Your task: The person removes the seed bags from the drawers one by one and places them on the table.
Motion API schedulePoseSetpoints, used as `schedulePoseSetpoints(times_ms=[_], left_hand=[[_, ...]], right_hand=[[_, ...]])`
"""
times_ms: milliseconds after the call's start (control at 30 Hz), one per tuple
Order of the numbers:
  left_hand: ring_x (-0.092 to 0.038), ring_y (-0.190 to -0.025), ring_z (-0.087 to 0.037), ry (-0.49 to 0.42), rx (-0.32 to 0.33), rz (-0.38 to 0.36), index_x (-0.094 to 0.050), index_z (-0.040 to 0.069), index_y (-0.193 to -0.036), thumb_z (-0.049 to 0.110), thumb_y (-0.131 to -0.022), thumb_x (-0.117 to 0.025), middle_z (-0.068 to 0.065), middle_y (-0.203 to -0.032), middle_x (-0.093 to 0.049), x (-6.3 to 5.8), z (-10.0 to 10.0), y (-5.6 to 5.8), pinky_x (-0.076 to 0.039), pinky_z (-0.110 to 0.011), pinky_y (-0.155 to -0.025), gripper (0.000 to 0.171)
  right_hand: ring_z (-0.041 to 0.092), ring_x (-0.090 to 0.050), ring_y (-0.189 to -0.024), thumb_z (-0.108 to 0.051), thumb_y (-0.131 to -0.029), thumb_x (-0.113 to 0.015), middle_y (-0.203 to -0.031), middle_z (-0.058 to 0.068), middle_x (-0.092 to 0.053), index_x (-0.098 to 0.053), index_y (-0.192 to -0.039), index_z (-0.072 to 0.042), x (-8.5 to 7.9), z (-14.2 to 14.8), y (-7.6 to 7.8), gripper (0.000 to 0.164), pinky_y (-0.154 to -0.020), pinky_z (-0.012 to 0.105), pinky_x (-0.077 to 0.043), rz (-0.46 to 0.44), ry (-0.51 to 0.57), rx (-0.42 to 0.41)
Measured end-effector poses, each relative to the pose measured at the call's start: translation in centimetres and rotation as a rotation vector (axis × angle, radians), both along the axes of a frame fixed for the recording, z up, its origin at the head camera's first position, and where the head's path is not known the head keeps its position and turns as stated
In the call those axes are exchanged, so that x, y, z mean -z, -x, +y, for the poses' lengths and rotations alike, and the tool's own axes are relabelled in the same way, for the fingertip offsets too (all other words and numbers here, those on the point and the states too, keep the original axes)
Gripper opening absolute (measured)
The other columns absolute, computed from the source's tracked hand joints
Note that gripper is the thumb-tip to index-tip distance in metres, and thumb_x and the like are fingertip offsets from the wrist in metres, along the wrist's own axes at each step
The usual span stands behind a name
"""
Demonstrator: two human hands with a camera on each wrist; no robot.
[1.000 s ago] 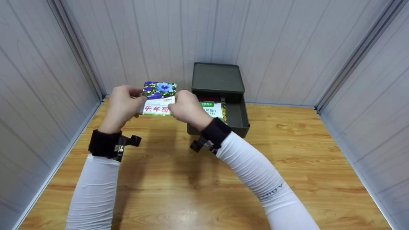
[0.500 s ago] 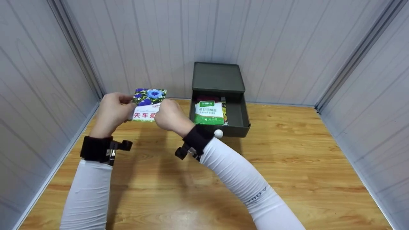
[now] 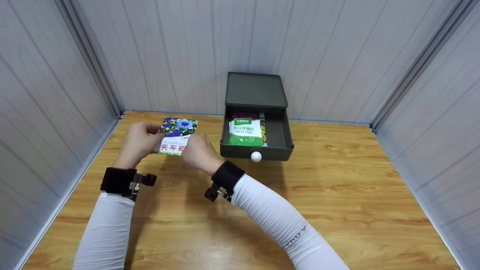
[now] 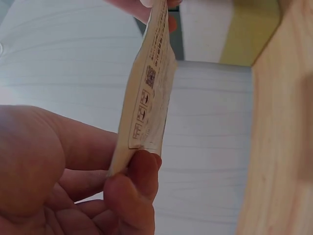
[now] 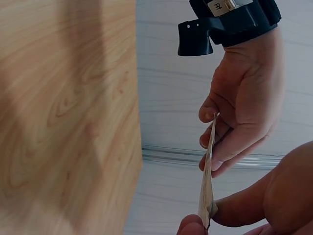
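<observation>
A seed packet (image 3: 176,137) with blue flowers on its upper half and red characters below is held above the table between both hands. My left hand (image 3: 138,144) pinches its left edge between thumb and fingers. At the right edge, my right hand (image 3: 200,152) grips the packet, its fingers partly hidden from the head view. The packet's printed back (image 4: 149,103) shows in the left wrist view, and its thin edge (image 5: 209,171) in the right wrist view. To the right stands a dark green box with a pulled-out drawer (image 3: 281,137).
In the drawer lie a green and white packet (image 3: 245,132), a yellow-flowered packet (image 3: 263,131) partly under it, and something dark red behind. A white knob (image 3: 256,156) is on the drawer front. Pale panel walls (image 3: 180,56) enclose the wooden table (image 3: 337,195).
Both hands have carried the blue-flowered packet left, then lower and nearer, away from the drawer. The green and white packet and the knob, covered by my right arm earlier, now show fully.
</observation>
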State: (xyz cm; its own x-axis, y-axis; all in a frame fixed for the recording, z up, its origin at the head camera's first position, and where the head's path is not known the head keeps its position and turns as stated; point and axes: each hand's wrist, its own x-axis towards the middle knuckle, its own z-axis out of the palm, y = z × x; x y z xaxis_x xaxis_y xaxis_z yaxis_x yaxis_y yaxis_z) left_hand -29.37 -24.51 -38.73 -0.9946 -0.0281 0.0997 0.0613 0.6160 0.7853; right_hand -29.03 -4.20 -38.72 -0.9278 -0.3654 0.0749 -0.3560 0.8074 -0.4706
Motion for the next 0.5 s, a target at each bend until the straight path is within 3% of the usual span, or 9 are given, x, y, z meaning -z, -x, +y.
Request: schedulePoseSetpoints(times_ms=[67, 133, 233, 367, 500], left_hand=[[-0.069, -0.104, -0.037, 0.007, 0.014, 0.002, -0.067, -0.012, -0.142, 0.012, -0.105, -0.065, -0.03, -0.126, -0.071, 0.7, 0.1, 0.2, -0.06, -0.027, -0.072, 0.045], [-0.069, -0.105, -0.037, 0.017, 0.025, 0.007, -0.067, -0.013, -0.142, 0.013, -0.104, -0.065, -0.03, -0.125, -0.072, 1.5, 0.2, 0.4, -0.059, -0.029, -0.073, 0.045], [-0.07, -0.106, -0.039, 0.029, 0.041, 0.012, -0.068, -0.013, -0.141, 0.012, -0.104, -0.066, -0.03, -0.124, -0.073, 2.7, 0.5, 0.7, -0.061, -0.035, -0.078, 0.045], [-0.07, -0.11, -0.044, 0.057, 0.076, 0.026, -0.067, -0.016, -0.139, 0.009, -0.102, -0.066, -0.033, -0.125, -0.073, 4.2, 1.0, 1.1, -0.062, -0.049, -0.089, 0.045], [-0.069, -0.115, -0.047, 0.068, 0.114, 0.023, -0.063, -0.017, -0.143, 0.005, -0.103, -0.063, -0.035, -0.129, -0.071, 5.5, 1.5, 1.4, -0.06, -0.058, -0.097, 0.046]], right_hand=[[0.022, -0.06, -0.094, 0.0, -0.099, -0.064, -0.105, 0.01, -0.07, -0.073, -0.101, -0.001, 0.8, 0.1, 0.0, 0.009, -0.088, 0.031, -0.053, 0.006, -0.005, 0.008], [0.024, -0.062, -0.105, -0.001, -0.099, -0.065, -0.114, 0.011, -0.072, -0.075, -0.113, 0.001, 1.5, 0.1, -0.1, 0.017, -0.095, 0.031, -0.054, 0.001, -0.001, 0.028], [0.025, -0.062, -0.115, -0.003, -0.101, -0.065, -0.124, 0.011, -0.07, -0.073, -0.122, 0.0, 2.4, 0.3, -0.1, 0.023, -0.098, 0.032, -0.056, -0.026, 0.014, 0.068], [0.024, -0.062, -0.116, -0.004, -0.1, -0.066, -0.129, 0.011, -0.068, -0.071, -0.13, -0.003, 3.6, 0.8, 0.0, 0.03, -0.095, 0.035, -0.059, -0.034, 0.053, 0.112], [0.025, -0.062, -0.117, -0.001, -0.099, -0.068, -0.128, 0.01, -0.07, -0.072, -0.134, -0.007, 5.0, 1.5, 0.4, 0.036, -0.099, 0.034, -0.056, 0.019, 0.084, 0.102]])
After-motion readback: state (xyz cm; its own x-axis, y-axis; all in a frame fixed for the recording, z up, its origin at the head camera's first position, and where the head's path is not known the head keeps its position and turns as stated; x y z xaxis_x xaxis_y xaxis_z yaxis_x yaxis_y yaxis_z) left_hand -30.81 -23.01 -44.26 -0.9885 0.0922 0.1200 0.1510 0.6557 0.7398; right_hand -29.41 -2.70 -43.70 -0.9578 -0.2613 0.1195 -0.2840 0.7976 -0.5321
